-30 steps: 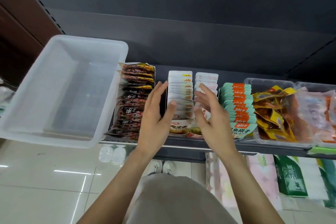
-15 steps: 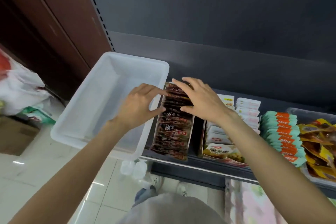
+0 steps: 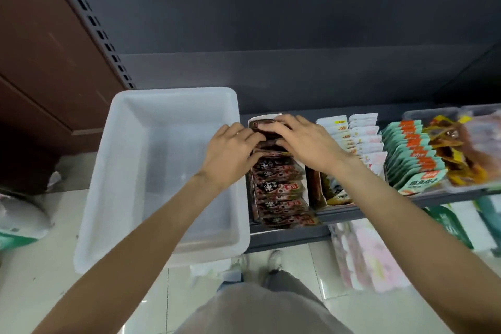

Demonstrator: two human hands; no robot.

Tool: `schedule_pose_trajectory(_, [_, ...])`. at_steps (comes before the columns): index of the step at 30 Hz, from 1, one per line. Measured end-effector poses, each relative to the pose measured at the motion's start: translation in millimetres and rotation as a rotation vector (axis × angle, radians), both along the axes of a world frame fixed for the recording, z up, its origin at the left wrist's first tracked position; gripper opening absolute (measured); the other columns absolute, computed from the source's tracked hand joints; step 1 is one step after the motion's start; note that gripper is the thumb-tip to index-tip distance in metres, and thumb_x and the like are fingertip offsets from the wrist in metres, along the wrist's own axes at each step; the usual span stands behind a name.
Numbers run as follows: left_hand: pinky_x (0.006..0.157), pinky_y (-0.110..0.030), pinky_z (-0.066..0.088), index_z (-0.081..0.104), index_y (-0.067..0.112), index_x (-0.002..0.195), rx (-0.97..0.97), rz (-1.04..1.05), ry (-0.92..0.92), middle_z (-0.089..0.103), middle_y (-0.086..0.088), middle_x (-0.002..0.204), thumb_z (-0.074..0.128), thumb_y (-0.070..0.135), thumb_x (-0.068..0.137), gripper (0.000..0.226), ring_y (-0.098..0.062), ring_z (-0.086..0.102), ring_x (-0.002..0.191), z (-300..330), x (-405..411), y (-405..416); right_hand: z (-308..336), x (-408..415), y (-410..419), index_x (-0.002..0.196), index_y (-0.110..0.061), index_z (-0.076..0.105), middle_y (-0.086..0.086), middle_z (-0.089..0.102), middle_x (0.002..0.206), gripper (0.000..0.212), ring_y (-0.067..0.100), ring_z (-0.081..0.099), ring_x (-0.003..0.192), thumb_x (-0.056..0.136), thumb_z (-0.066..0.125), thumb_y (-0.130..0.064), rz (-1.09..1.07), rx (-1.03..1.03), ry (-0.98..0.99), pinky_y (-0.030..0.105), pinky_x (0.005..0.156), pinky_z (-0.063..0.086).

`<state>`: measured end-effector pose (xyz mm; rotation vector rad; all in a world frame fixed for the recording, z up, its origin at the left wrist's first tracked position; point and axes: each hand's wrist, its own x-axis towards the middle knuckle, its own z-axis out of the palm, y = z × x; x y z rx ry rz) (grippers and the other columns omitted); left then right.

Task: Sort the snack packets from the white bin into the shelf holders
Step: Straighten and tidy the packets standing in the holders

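The white bin sits at the left end of the shelf with nothing visible inside it. Right beside it a cardboard holder carries a row of dark brown snack packets. My left hand and my right hand both rest on the back packets of that row, fingers pressing on them from either side. Further right stand white packets, teal and orange packets and a clear holder of yellow packets.
The dark shelf edge runs below the holders. A brown wooden panel and a slotted upright stand at the left. Bags lie on the tiled floor at the left, and pink and green packs lie under the shelf at the right.
Both hands moved left from the white packets to the dark brown row, then closed in on its back packets. The view shifted left and down.
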<state>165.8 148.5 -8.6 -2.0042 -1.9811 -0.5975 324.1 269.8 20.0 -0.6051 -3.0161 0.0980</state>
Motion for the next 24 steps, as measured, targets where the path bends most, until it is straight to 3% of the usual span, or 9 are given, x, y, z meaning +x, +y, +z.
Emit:
schedule_pose_trajectory(3, [0.071, -0.027, 0.036, 0.070, 0.019, 0.096, 0.028, -0.028, 0.014, 0.069, 0.005, 0.081, 0.054, 0.033, 0.081, 0.026, -0.021, 0.062, 0.078, -3, -2, 3, 0, 1, -1, 0.133, -0.028, 0.049, 0.006, 0.053, 0.129, 0.038, 0.029, 0.053, 0.106, 0.096, 0.050, -0.022, 0.005, 0.031, -0.025, 0.041, 0.070, 0.050])
schedule_pose_trajectory(6, [0.067, -0.031, 0.045, 0.065, 0.019, 0.100, 0.103, -0.004, -0.029, 0.067, 0.003, 0.090, 0.072, 0.030, 0.075, 0.028, -0.021, 0.059, 0.082, -3, 2, -3, 2, -1, 6, 0.133, -0.027, 0.048, 0.002, 0.054, 0.126, 0.034, 0.024, 0.049, 0.106, 0.099, 0.045, -0.026, -0.008, 0.002, -0.044, 0.039, 0.074, 0.048])
schedule_pose_trajectory(8, [0.069, -0.031, 0.043, 0.056, 0.019, 0.102, 0.156, -0.064, -0.072, 0.061, 0.000, 0.099, 0.071, 0.032, 0.075, 0.033, -0.021, 0.052, 0.087, 1, 7, -11, 4, -3, 12, 0.132, -0.028, 0.049, -0.001, 0.055, 0.124, 0.033, 0.022, 0.049, 0.108, 0.099, 0.043, -0.027, -0.004, -0.048, -0.038, 0.036, 0.077, 0.043])
schedule_pose_trajectory(13, [0.078, -0.030, 0.034, 0.056, 0.021, 0.113, -0.062, -0.229, -0.004, 0.060, 0.001, 0.106, 0.075, 0.051, 0.066, 0.058, -0.019, 0.048, 0.098, -1, 18, -17, 4, -5, 19, 0.129, -0.027, 0.051, 0.000, 0.059, 0.118, 0.031, 0.024, 0.054, 0.107, 0.100, 0.042, -0.027, 0.025, -0.075, -0.026, 0.037, 0.080, 0.044])
schedule_pose_trajectory(17, [0.079, -0.031, 0.035, 0.051, 0.020, 0.120, -0.091, -0.135, 0.070, 0.054, -0.002, 0.120, 0.072, 0.029, 0.065, 0.059, -0.020, 0.048, 0.101, 1, 26, -7, 3, -1, 20, 0.131, -0.028, 0.050, -0.001, 0.059, 0.118, 0.032, 0.023, 0.054, 0.107, 0.100, 0.044, -0.027, 0.048, -0.098, -0.022, 0.038, 0.080, 0.046])
schedule_pose_trajectory(20, [0.073, -0.033, 0.039, 0.052, 0.019, 0.111, -0.106, -0.094, 0.068, 0.059, -0.002, 0.109, 0.074, 0.029, 0.066, 0.052, -0.021, 0.055, 0.092, -5, 30, -1, 5, 3, 21, 0.138, -0.026, 0.041, 0.002, 0.057, 0.126, 0.039, 0.023, 0.052, 0.113, 0.099, 0.045, -0.027, 0.048, -0.156, -0.015, 0.035, 0.085, 0.043])
schedule_pose_trajectory(24, [0.070, -0.028, 0.037, 0.065, 0.021, 0.093, -0.076, -0.108, 0.046, 0.066, 0.004, 0.080, 0.079, 0.031, 0.071, 0.028, -0.017, 0.062, 0.071, -20, 29, -1, 15, 17, 18, 0.148, -0.030, 0.016, 0.004, 0.039, 0.145, 0.060, 0.020, 0.037, 0.128, 0.097, 0.047, -0.022, 0.025, -0.420, -0.095, 0.025, 0.092, 0.030])
